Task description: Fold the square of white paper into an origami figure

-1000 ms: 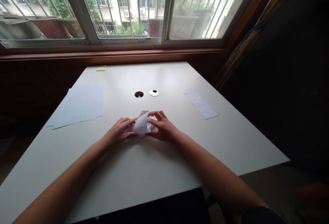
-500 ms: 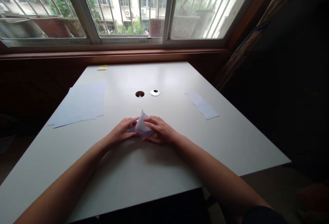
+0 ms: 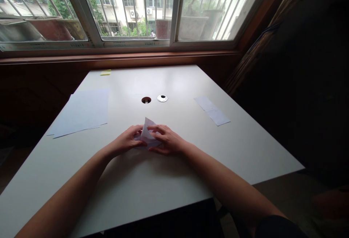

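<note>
A folded sheet of white paper (image 3: 146, 136) is held between both hands near the middle of the white table, with one pointed flap standing up. My left hand (image 3: 128, 138) grips its left side, thumb in front and fingers behind. On the right side, my right hand (image 3: 167, 139) has its fingers curled over the paper and its thumb low along the near edge. The fingers partly hide the folds.
Flat white sheets (image 3: 84, 110) lie stacked on the left of the table (image 3: 152, 190). A creased paper strip (image 3: 212, 111) lies to the right. Beyond the hands are a round hole (image 3: 146, 100) and a metal ring cover (image 3: 162, 98). A yellow-edged piece (image 3: 105, 72) sits at the far left edge.
The upright flap of the paper has tipped left and opened wider, and the right fingers have shifted over it. The whole view has moved slightly.
</note>
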Demonstrator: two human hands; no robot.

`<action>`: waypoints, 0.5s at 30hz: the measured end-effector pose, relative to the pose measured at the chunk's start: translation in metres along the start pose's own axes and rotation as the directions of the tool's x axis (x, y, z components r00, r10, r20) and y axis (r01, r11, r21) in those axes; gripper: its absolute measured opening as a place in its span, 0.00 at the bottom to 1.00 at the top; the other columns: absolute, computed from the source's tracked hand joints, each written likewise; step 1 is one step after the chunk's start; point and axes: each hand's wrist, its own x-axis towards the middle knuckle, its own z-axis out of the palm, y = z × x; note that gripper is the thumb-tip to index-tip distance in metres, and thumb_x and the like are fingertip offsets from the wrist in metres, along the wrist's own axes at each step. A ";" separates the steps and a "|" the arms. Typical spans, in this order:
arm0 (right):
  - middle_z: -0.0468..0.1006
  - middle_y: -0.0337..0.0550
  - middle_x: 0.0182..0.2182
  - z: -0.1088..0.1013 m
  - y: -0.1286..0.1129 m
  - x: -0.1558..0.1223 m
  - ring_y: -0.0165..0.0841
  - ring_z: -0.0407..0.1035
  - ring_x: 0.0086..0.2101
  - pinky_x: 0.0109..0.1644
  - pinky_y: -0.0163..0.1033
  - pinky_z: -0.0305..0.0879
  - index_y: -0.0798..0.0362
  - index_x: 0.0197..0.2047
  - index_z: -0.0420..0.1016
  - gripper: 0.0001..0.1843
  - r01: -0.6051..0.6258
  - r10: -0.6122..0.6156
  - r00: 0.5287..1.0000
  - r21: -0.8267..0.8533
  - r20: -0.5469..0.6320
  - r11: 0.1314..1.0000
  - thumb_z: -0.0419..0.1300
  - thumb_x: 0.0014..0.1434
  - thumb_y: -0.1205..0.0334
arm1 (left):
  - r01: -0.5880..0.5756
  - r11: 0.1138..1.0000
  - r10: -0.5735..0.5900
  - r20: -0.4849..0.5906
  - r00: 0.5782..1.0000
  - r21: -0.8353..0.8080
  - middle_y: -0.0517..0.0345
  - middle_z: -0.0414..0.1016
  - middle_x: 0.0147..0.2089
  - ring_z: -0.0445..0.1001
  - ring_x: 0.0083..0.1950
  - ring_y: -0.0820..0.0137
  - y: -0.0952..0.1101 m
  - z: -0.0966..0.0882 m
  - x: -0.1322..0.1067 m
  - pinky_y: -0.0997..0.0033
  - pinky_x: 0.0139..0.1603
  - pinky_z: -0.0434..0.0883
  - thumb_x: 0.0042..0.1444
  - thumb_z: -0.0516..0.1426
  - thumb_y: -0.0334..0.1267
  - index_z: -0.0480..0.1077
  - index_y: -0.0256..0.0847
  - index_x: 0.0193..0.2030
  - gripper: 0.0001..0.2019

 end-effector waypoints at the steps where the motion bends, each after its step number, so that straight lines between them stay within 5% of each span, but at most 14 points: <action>1: 0.68 0.56 0.59 -0.001 -0.001 0.000 0.43 0.65 0.57 0.61 0.50 0.61 0.50 0.60 0.66 0.28 0.001 -0.001 1.000 0.005 0.002 1.000 0.63 0.61 0.48 | -0.001 1.000 0.001 0.014 1.000 -0.031 0.47 0.73 0.57 0.75 0.54 0.56 0.000 0.000 0.000 0.58 0.50 0.75 0.54 0.65 0.46 0.67 0.45 0.61 0.28; 10: 0.71 0.55 0.58 -0.003 0.002 0.002 0.43 0.66 0.56 0.62 0.50 0.60 0.52 0.63 0.64 0.27 0.013 -0.016 0.999 0.098 0.027 0.995 0.59 0.64 0.50 | 0.002 0.999 0.000 0.045 0.999 -0.037 0.48 0.73 0.56 0.75 0.53 0.56 -0.001 0.003 0.002 0.58 0.51 0.75 0.54 0.64 0.44 0.67 0.44 0.59 0.26; 15: 0.77 0.54 0.49 -0.001 0.007 0.002 0.40 0.71 0.49 0.56 0.46 0.67 0.53 0.60 0.68 0.20 -0.044 0.057 0.997 0.243 -0.048 0.969 0.52 0.69 0.54 | -0.043 0.999 0.044 -0.030 0.999 0.026 0.48 0.73 0.56 0.74 0.54 0.55 -0.008 0.008 0.005 0.56 0.53 0.75 0.54 0.64 0.44 0.68 0.44 0.60 0.27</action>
